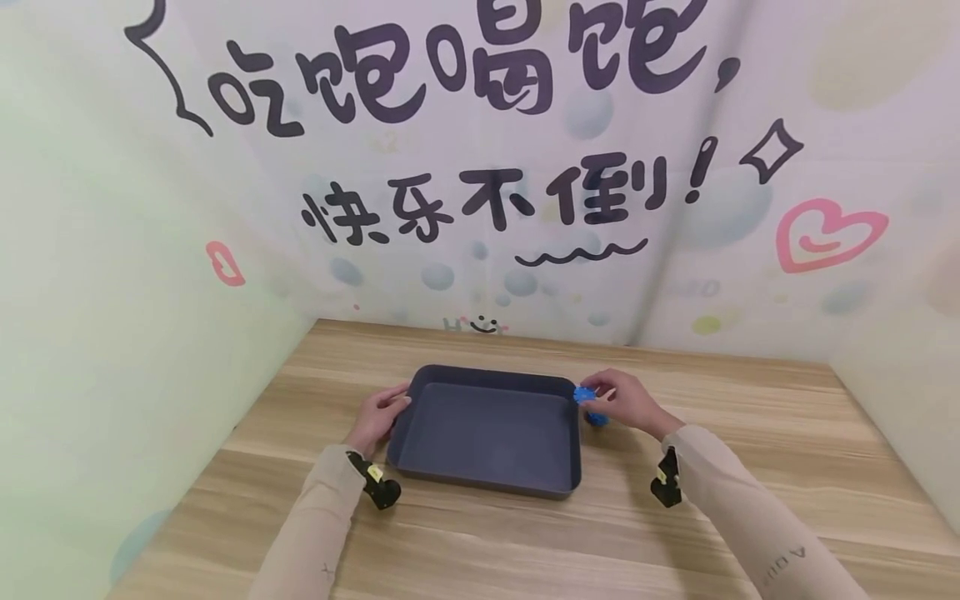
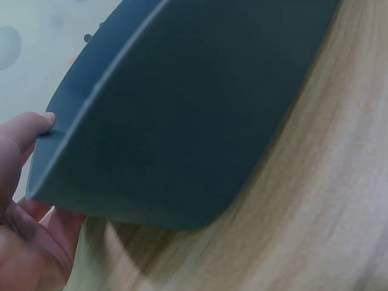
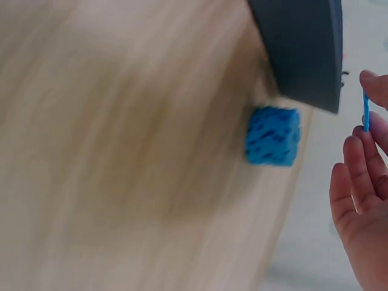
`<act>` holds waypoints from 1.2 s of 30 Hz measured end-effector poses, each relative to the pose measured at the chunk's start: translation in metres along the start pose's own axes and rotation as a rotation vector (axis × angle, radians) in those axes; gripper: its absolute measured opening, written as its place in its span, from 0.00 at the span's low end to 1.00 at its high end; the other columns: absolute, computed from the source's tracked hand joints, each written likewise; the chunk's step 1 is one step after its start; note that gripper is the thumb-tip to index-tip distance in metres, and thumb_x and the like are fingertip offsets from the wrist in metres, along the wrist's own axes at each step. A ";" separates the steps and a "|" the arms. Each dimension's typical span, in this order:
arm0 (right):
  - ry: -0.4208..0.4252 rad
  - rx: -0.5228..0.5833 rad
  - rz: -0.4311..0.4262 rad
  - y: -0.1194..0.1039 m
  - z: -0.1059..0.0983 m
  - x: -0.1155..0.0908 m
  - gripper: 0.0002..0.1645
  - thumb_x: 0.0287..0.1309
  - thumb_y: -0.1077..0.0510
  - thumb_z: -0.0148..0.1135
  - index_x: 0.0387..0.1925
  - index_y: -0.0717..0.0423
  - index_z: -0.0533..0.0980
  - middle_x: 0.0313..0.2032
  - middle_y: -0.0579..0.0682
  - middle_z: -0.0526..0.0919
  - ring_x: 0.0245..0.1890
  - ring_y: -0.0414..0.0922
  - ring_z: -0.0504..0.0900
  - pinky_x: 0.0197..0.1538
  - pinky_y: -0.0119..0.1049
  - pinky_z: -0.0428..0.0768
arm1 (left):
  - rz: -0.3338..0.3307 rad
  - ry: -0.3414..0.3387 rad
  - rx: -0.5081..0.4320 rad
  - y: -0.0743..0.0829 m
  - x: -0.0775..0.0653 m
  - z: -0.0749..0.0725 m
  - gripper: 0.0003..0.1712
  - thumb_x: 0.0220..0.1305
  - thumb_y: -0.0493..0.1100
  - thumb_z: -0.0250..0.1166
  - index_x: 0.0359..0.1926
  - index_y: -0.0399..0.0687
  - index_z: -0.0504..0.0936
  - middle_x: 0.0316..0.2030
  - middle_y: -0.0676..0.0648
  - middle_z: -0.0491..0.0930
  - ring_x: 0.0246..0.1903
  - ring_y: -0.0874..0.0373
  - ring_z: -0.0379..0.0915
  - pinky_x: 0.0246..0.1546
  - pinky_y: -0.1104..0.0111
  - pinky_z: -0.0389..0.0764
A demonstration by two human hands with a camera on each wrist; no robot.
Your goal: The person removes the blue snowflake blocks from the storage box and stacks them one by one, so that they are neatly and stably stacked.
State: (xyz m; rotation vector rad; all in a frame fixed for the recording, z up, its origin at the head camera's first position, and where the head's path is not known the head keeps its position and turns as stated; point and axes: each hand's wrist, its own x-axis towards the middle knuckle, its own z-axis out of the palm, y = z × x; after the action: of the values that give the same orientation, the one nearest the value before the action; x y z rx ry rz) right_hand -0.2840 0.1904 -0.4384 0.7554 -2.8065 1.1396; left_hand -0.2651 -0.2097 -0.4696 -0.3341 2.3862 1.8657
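A dark blue-grey rectangular baking tray (image 1: pixel 487 433) stands on the wooden table. My left hand (image 1: pixel 378 417) grips its left wall; in the left wrist view the thumb lies over the rim and the fingers are outside below it. Beyond the tray's right end, my right hand (image 1: pixel 626 400) pinches a thin blue notched disc (image 1: pixel 585 395), seen edge-on in the right wrist view between thumb and fingertips. On the table below that hand is a blue stack (image 3: pixel 273 136) with dark notches along its side, close to the tray's far right corner.
The wooden table (image 1: pixel 675 533) extends around the tray on all sides. A printed cloth wall (image 1: pixel 480 275) rises at the table's back edge, with further pale walls at left and right. Each wrist wears a black camera mount (image 1: pixel 382 487).
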 end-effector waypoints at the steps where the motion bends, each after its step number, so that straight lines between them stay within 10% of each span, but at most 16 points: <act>1: 0.013 -0.002 0.013 0.003 0.000 -0.002 0.19 0.45 0.59 0.66 0.40 0.65 0.76 0.35 0.55 0.78 0.32 0.46 0.75 0.34 0.38 0.75 | -0.002 0.002 -0.008 0.000 0.000 0.000 0.22 0.60 0.41 0.57 0.57 0.46 0.71 0.45 0.39 0.74 0.30 0.58 0.73 0.24 0.72 0.71; 16: 0.086 0.055 0.098 0.033 0.009 -0.016 0.17 0.45 0.61 0.66 0.39 0.66 0.76 0.36 0.57 0.77 0.34 0.50 0.75 0.35 0.38 0.74 | 0.062 -0.002 -0.031 -0.002 -0.004 -0.001 0.22 0.57 0.45 0.60 0.54 0.49 0.74 0.42 0.39 0.76 0.32 0.58 0.74 0.27 0.71 0.74; 36: 0.062 0.060 0.117 0.034 0.015 -0.021 0.20 0.47 0.60 0.65 0.42 0.68 0.74 0.36 0.57 0.76 0.34 0.50 0.75 0.37 0.40 0.74 | -0.019 0.014 -0.034 0.000 0.000 0.003 0.22 0.59 0.40 0.57 0.56 0.44 0.71 0.45 0.38 0.74 0.31 0.58 0.73 0.26 0.71 0.72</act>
State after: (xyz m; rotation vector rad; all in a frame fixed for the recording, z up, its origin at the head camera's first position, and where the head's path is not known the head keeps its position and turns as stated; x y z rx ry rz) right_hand -0.2784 0.2102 -0.4750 0.5558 -2.8096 1.2459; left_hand -0.2648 -0.2068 -0.4705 -0.3718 2.3543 1.9040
